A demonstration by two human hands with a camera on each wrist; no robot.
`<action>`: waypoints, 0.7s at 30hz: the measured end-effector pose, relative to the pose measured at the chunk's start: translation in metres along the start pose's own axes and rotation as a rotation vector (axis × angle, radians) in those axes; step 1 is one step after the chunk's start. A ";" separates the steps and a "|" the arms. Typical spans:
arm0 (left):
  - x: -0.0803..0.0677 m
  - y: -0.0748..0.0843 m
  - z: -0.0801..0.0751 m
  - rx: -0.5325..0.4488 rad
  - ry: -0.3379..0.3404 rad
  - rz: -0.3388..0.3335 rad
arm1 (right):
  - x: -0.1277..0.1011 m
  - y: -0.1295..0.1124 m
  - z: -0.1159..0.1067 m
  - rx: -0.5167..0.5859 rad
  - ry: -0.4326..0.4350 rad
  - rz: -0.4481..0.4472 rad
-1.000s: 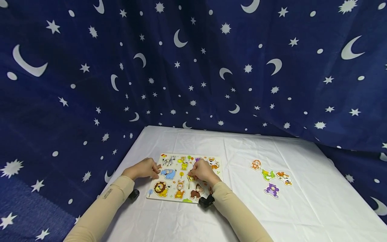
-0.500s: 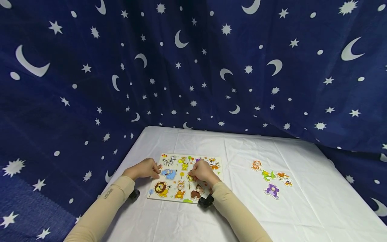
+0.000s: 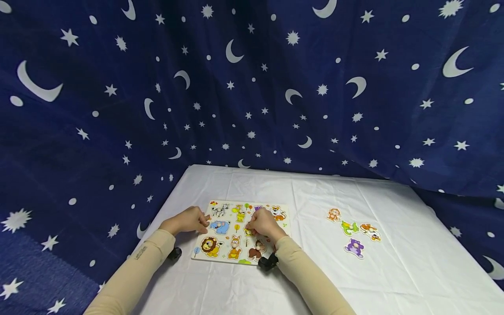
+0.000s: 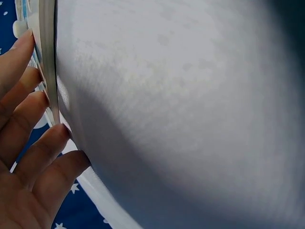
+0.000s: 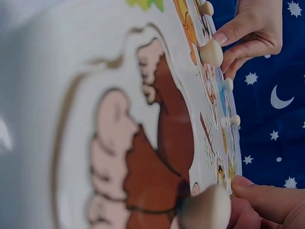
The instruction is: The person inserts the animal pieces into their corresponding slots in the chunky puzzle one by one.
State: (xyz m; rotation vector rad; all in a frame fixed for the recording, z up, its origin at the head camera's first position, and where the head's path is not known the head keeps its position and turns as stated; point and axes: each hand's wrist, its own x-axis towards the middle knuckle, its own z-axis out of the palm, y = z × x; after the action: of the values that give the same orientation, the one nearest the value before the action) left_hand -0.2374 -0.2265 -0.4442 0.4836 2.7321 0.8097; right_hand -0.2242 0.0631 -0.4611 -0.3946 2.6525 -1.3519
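Flat rectangular wooden animal peg-puzzle board [image 3: 241, 232] lies on the white cloth-covered table [image 3: 315, 271], at 12 o'clock from the person. Left hand [image 3: 188, 220], fingers loosely curled, fingertips [image 4: 50, 138] pressed to the board's 9 o'clock edge; judged to be steadying it against sliding. It grips nothing. Right hand [image 3: 264, 223] rests over the board's centre, fingers curled down onto a small yellow piece [image 3: 249, 232]; the right wrist view shows fingertips [image 5: 252, 191] beside a round pale wooden knob [image 5: 205, 210], but whether they pinch it cannot be told.

Board recesses hold the zebra, blue elephant [image 3: 219, 225], lion [image 3: 210, 246], brown monkey [image 3: 256, 250] and others. Four loose cut-out animal pieces [image 3: 352, 232] lie on the cloth at 3 o'clock, well apart from the board.
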 end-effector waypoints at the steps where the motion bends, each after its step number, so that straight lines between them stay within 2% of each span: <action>1: 0.000 0.000 0.000 0.005 -0.001 0.002 | 0.000 0.000 0.000 -0.003 0.002 0.000; 6: -0.001 0.003 0.000 -0.013 -0.005 0.012 | -0.003 -0.001 -0.001 0.017 0.010 0.012; 13: -0.003 0.003 0.001 0.020 -0.006 0.052 | -0.005 0.003 -0.002 0.030 0.006 -0.003; 21: -0.002 0.003 0.000 0.017 -0.002 0.025 | -0.008 0.004 -0.013 0.032 0.024 -0.005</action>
State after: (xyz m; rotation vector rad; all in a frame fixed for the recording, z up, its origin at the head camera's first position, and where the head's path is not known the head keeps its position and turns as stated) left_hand -0.2346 -0.2251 -0.4418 0.5222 2.7387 0.7930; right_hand -0.2204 0.0782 -0.4568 -0.3830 2.6476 -1.4069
